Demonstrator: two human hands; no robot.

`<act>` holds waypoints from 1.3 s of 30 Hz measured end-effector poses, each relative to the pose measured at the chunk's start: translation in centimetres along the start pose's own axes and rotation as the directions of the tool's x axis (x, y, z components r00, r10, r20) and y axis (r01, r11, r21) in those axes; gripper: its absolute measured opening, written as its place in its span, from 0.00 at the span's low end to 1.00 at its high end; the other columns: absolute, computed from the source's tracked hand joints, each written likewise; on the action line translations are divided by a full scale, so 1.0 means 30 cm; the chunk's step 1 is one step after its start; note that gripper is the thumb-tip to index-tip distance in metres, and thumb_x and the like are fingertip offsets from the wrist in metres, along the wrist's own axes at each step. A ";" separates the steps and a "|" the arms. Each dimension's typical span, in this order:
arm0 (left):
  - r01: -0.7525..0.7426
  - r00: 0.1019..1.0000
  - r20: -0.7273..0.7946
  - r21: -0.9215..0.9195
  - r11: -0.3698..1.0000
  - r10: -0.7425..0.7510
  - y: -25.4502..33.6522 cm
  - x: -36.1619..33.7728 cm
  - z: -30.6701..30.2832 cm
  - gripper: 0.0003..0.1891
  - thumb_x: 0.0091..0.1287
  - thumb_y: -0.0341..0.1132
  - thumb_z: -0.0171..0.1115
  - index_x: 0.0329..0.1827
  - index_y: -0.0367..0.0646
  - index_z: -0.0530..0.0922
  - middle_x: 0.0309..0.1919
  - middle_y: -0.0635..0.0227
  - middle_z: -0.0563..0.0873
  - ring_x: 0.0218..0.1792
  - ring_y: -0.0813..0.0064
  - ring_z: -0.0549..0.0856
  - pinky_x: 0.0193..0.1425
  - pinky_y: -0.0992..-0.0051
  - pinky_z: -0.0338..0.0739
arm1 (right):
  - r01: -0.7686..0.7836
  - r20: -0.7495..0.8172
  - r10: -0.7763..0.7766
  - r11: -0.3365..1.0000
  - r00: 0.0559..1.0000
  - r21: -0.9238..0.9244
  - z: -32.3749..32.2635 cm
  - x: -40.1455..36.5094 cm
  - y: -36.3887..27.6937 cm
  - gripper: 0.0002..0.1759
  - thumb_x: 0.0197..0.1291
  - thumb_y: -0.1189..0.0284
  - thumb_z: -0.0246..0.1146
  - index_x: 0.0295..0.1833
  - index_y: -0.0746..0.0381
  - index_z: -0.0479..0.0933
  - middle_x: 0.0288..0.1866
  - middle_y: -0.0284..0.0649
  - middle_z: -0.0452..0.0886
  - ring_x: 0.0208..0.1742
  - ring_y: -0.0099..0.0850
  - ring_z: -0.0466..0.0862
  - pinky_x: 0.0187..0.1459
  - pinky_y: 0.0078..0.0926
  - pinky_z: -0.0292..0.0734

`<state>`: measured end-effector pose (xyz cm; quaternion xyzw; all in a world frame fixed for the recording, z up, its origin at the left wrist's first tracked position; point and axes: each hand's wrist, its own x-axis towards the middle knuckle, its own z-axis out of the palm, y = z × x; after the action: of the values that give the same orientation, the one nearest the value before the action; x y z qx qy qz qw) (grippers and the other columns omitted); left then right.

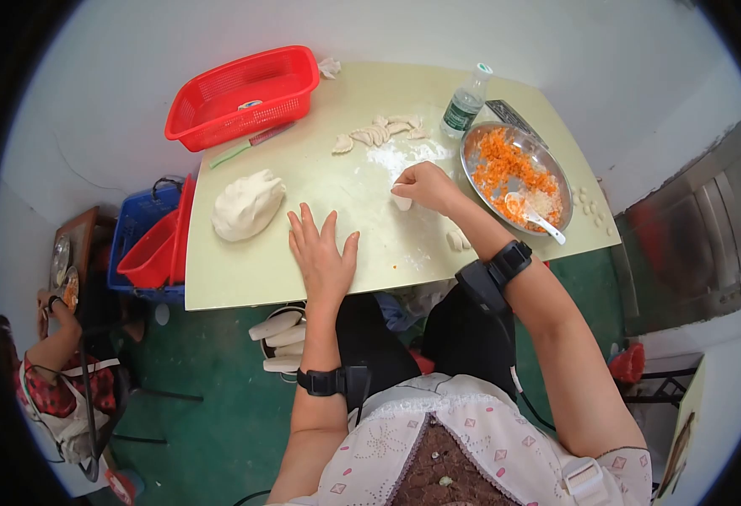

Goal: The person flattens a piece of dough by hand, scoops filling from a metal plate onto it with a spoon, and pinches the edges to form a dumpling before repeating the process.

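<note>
My left hand (323, 257) lies flat on the pale table (303, 285) with its fingers spread, just right of a large lump of white dough (249, 205). The fingers of my right hand (421, 185) are pinched round a small white piece of dough (401, 201) near the middle of the table. Folded dough pieces (383, 130) lie in a row farther back, beside scattered flour (408, 155). Close to my right forearm are a few small dough pieces (457, 241). A metal bowl (566, 181) holds orange and pale filling (505, 164) and a white spoon (543, 224).
Behind the bowl stands a clear bottle (465, 105). A red basket (186, 105) and a green-handled knife (234, 152) are at the back left. Small dough bits (594, 207) lie by the right edge. Another person (62, 371) sits at the far left.
</note>
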<state>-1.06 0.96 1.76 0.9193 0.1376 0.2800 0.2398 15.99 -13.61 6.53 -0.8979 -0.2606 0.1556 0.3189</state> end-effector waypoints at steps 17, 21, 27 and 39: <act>0.048 0.998 0.039 0.066 0.997 -0.051 0.016 0.004 0.012 0.23 0.56 0.40 0.62 0.52 0.35 0.75 0.65 0.43 0.59 0.68 0.44 0.53 0.68 0.52 0.48 | 0.234 -0.132 -0.361 0.801 0.923 -0.551 0.152 -0.158 0.086 0.39 0.62 0.49 0.46 0.65 0.73 0.55 0.68 0.54 0.56 0.72 0.42 0.53 0.69 0.44 0.44; 0.044 0.998 0.040 0.065 0.997 -0.047 0.014 0.005 0.013 0.23 0.56 0.40 0.62 0.52 0.36 0.75 0.65 0.44 0.60 0.68 0.45 0.53 0.68 0.52 0.48 | 0.276 -0.029 -0.351 0.783 0.936 -0.558 0.147 -0.182 0.065 0.39 0.62 0.48 0.45 0.65 0.72 0.56 0.68 0.53 0.56 0.71 0.42 0.53 0.68 0.45 0.45; 0.050 0.997 0.048 0.062 0.997 -0.053 0.019 0.004 0.010 0.23 0.56 0.40 0.63 0.52 0.36 0.75 0.65 0.45 0.61 0.68 0.46 0.53 0.68 0.52 0.48 | 0.451 0.211 -0.398 0.774 0.893 -0.445 0.051 -0.247 0.089 0.37 0.63 0.50 0.44 0.65 0.69 0.56 0.69 0.52 0.55 0.72 0.41 0.53 0.69 0.45 0.44; 0.046 0.997 0.054 0.073 0.996 -0.050 0.011 -0.001 0.011 0.22 0.57 0.40 0.62 0.51 0.36 0.76 0.65 0.47 0.62 0.68 0.48 0.55 0.68 0.53 0.48 | 0.279 -0.036 -0.350 0.800 0.936 -0.531 0.182 -0.231 0.067 0.43 0.62 0.45 0.44 0.67 0.73 0.52 0.70 0.55 0.52 0.72 0.44 0.49 0.69 0.46 0.42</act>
<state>-0.85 0.54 1.70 0.9312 0.1629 0.2434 0.2168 8.65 -16.19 1.91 -0.9025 -0.4166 -0.0352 0.1033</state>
